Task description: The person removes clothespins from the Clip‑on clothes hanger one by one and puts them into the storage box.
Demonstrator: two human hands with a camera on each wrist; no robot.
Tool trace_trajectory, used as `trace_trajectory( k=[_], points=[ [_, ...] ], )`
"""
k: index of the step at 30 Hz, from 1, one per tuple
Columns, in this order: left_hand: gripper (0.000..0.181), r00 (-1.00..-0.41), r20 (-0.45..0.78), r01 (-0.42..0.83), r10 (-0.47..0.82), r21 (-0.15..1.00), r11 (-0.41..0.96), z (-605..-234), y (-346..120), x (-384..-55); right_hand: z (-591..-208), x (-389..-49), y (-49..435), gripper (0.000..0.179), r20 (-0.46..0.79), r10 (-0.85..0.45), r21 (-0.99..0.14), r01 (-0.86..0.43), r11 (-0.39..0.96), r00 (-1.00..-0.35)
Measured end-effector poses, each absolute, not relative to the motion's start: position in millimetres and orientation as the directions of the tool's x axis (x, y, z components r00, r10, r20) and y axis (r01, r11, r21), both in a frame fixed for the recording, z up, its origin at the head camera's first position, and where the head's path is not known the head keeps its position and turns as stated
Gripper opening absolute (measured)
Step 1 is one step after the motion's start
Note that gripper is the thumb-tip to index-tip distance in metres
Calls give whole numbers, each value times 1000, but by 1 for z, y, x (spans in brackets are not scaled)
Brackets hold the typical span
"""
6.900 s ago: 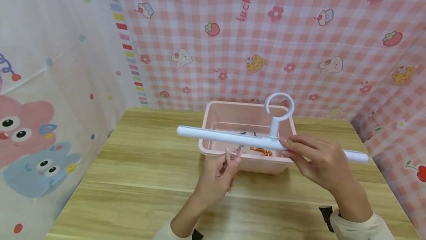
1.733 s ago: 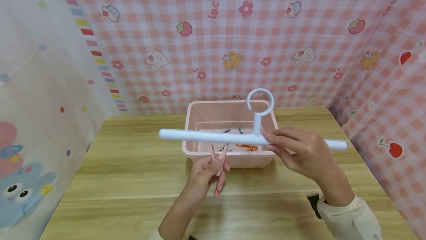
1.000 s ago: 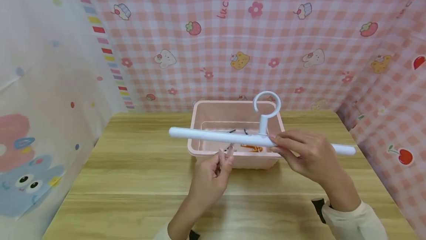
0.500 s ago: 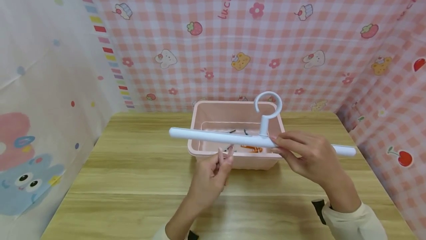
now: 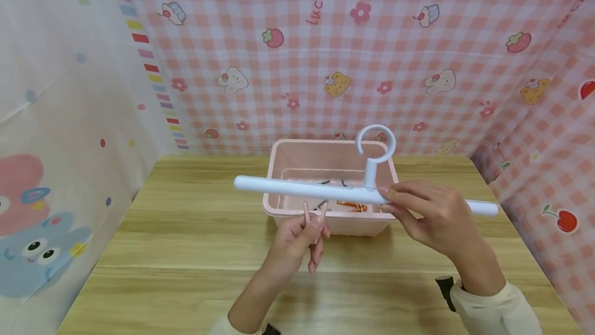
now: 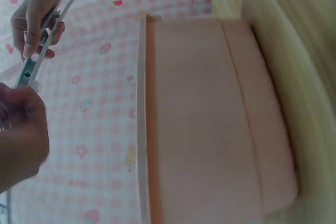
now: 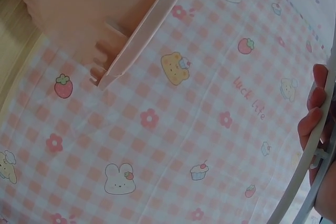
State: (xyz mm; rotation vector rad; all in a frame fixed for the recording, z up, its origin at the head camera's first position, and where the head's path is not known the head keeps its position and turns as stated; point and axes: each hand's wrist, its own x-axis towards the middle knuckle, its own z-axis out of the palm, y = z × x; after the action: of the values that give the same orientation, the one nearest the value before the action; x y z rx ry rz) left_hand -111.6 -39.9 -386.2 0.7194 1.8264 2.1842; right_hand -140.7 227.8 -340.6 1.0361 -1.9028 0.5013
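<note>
My left hand (image 5: pixel 290 244) pinches a pink clothespin (image 5: pixel 323 212), whose two prongs point up in a V just below the hanger's bar. My right hand (image 5: pixel 429 213) grips a pale blue-white hanger (image 5: pixel 297 189) close to its hook, thumb and fingers on the bar. Held level over the front of the bin, the hanger has its ring-shaped hook (image 5: pixel 394 144) on top. In the left wrist view the hanger's hollow underside (image 6: pixel 27 72) shows, with the right hand (image 6: pixel 37 19) on it. The right wrist view catches right-hand fingers (image 7: pixel 310 124) behind the bar.
A pink plastic bin (image 5: pixel 321 146) stands on the wooden table (image 5: pixel 186 242) near the back wall. Inside lie an orange clip (image 5: pixel 351 206) and several dark slim pieces (image 5: pixel 325 182). A pink checked cloth (image 5: pixel 297 66) hangs close behind the bin.
The left hand shifts its hold on the clothespin, its lower fingers now reaching out from beneath. The prongs stand wider apart than a second ago. The hanger and right hand stay nearly in place.
</note>
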Motion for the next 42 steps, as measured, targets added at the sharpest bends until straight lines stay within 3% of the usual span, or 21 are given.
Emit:
trace_trajectory(
  k=[3,5,9,12,15,17,19,21,23,26,30,32,35,39,42],
  points=[
    [36,-877,329,356,350,934,12,-387,-38,-111,-341,-140,228,46,846,-463,62,-814,577,-264],
    [35,-857,432,485,282,860,158,-388,-36,-112,-341,-140,228,46,843,-466,63,-812,580,-268],
    [40,-716,670,674,198,589,446,-391,-34,-115,-342,-140,227,47,838,-472,63,-810,583,-275],
    [39,-588,787,694,186,374,615,-393,-34,-117,-342,-139,226,47,836,-474,63,-808,585,-278],
    [38,-532,824,680,194,280,677,-394,-34,-118,-342,-139,226,47,834,-475,62,-809,585,-280],
    [38,-584,790,685,186,357,635,-393,-34,-117,-342,-139,227,47,834,-474,61,-806,588,-282],
    [38,-691,697,673,191,523,523,-391,-34,-114,-342,-138,227,47,835,-473,60,-807,587,-281],
    [36,-805,544,593,235,739,320,-387,-36,-112,-342,-138,228,47,836,-472,60,-809,585,-279],
    [35,-864,398,448,310,887,111,-384,-39,-110,-341,-138,228,46,838,-471,59,-814,578,-274],
    [39,-858,255,202,446,966,-163,-383,-42,-110,-340,-138,228,44,839,-472,56,-820,569,-271],
    [33,-799,254,38,546,926,-375,-385,-45,-112,-339,-138,228,44,842,-472,59,-824,563,-262],
    [29,-791,261,30,553,920,-391,-385,-45,-113,-340,-138,227,44,846,-469,63,-825,562,-255],
    [35,-814,260,104,520,945,-311,-384,-44,-112,-340,-139,227,45,847,-468,66,-823,564,-252],
    [36,-879,259,257,401,965,-58,-382,-41,-110,-341,-139,227,45,846,-469,71,-819,570,-254],
    [36,-894,332,389,301,908,153,-381,-38,-109,-341,-139,227,46,842,-471,70,-813,578,-263]
  ],
)
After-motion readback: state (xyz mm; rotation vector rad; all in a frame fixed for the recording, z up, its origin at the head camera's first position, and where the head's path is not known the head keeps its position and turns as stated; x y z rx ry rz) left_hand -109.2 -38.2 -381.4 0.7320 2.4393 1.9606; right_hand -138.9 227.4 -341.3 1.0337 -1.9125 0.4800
